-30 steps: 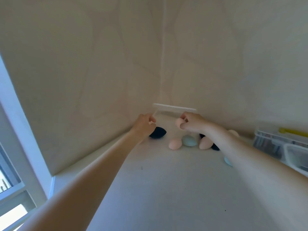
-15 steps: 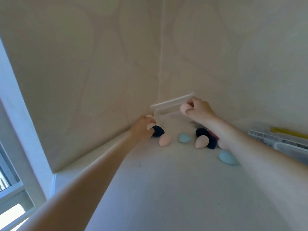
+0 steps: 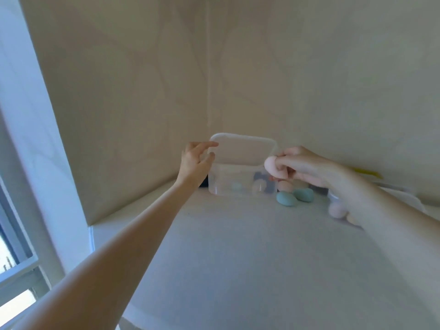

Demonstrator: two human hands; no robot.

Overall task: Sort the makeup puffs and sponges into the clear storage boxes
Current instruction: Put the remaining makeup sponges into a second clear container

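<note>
Head view: you are holding up the lid of a clear box while a pink sponge waits at its opening.

Your left hand (image 3: pixel 195 163) is reaching to the left edge of the raised translucent plastic lid (image 3: pixel 242 148), fingers spread and loosely straight, seemingly steadying it so that it is standing upright. Your right hand (image 3: pixel 302 166) is pinching a pale pink egg-shaped makeup sponge (image 3: pixel 272 168) between thumb and curled fingers, just beside the lid's right corner, probably ready to drop it into the clear rectangular storage box (image 3: pixel 240 181) below. Two teal egg-shaped sponges (image 3: pixel 295 197) and more pink ones (image 3: pixel 337 209) are lying unsorted on the white tabletop (image 3: pixel 238 258) beside the box; whether shapes seen through its wall are lying inside or behind it, you cannot tell.
</note>
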